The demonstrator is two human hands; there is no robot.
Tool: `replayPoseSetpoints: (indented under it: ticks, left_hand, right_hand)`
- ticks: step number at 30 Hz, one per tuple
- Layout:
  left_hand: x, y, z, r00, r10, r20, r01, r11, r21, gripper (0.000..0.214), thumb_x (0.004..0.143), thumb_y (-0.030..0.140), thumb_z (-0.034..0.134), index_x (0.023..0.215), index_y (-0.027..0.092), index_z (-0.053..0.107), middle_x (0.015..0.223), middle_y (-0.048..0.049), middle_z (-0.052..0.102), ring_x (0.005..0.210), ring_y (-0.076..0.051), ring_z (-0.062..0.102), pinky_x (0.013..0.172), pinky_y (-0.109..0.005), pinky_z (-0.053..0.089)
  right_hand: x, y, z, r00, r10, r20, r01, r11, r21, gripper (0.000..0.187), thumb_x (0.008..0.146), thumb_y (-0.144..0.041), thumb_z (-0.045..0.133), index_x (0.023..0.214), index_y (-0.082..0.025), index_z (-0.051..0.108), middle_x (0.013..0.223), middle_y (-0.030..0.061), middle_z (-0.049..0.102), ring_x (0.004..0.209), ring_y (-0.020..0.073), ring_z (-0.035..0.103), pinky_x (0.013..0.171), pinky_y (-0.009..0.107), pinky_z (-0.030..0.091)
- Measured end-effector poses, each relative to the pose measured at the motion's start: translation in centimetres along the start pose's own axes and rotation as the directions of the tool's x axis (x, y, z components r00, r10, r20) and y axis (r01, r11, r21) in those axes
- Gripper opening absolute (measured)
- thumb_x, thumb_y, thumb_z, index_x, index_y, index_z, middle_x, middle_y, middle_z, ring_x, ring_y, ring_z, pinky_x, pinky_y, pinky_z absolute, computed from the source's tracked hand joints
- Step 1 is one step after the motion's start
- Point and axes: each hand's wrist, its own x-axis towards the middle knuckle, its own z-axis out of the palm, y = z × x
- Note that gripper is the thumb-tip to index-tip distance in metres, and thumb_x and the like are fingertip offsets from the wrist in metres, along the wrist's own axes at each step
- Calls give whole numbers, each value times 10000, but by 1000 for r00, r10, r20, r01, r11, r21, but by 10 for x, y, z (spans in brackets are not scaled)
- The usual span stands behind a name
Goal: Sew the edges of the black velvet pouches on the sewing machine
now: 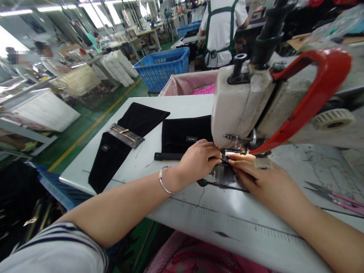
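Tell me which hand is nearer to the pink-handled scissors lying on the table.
Right. The right hand lies at the presser foot, with the scissors off to its right; the left hand rests by the black fabric, farther left.

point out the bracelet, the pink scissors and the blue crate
bracelet (160, 180), head view, curve of the band
pink scissors (332, 195), head view, near the pivot
blue crate (159, 72), head view, front wall
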Motion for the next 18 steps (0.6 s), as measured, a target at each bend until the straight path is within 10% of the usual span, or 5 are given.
replayPoseSetpoints:
  ticks: [18]
  left_hand:
    - [-3,1,0,1000,31,8,-30,998,-55,30,828,175,703,818,175,676,875,4,709,880,-163,632,886,-313,460]
  right_hand:
    - [0,0,0,1000,-8,13,8,999,38,236,943,-234,485,1101,-198,657,1212,64,655,1097,259,603,946,464,508]
